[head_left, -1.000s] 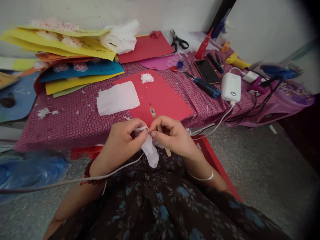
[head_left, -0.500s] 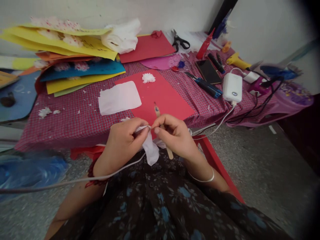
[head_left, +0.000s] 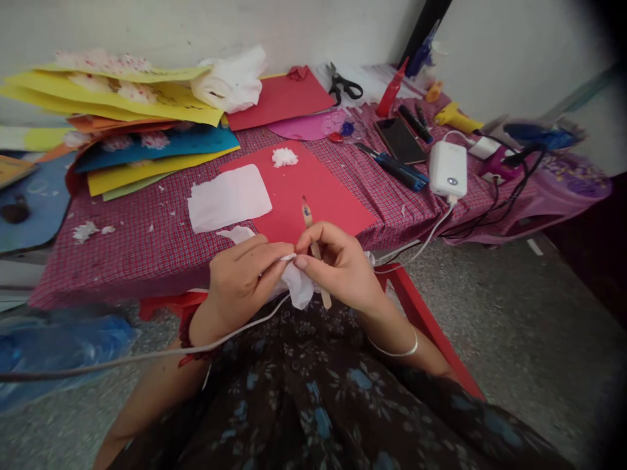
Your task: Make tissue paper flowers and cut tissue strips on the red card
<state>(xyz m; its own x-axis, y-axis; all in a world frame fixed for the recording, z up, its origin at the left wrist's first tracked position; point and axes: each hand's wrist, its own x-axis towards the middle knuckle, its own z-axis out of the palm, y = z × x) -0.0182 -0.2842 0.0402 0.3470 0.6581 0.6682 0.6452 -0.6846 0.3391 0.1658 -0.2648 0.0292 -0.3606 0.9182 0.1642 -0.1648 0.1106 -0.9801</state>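
Observation:
My left hand (head_left: 240, 281) pinches a strip of white tissue paper (head_left: 300, 288), whose loose end hangs below the fingers. Thumb and forefinger of my right hand (head_left: 340, 267) meet the same tissue at its top edge, close to the left fingertips. A wooden stick with a dark, pointed tip (head_left: 307, 212), pencil-like, is also held in the right hand, tilted up and away from me. Just beyond the hands lies a red sheet (head_left: 323, 189) with a small heap of white paper bits (head_left: 285, 156). A flat white tissue piece (head_left: 230, 199) overlaps its left side.
Folded coloured cards (head_left: 161, 140) are stacked at the back left. Scissors (head_left: 344, 85), a red tube (head_left: 392, 89), a phone (head_left: 400, 140), a blue cutter (head_left: 396, 171) and a white power bank (head_left: 448, 168) lie to the right. A white cable (head_left: 161, 354) crosses my left forearm.
My left fingers have straightened somewhat and closed over the tissue's top edge. The hanging tissue end has shifted up a little. The stick stays in my right hand.

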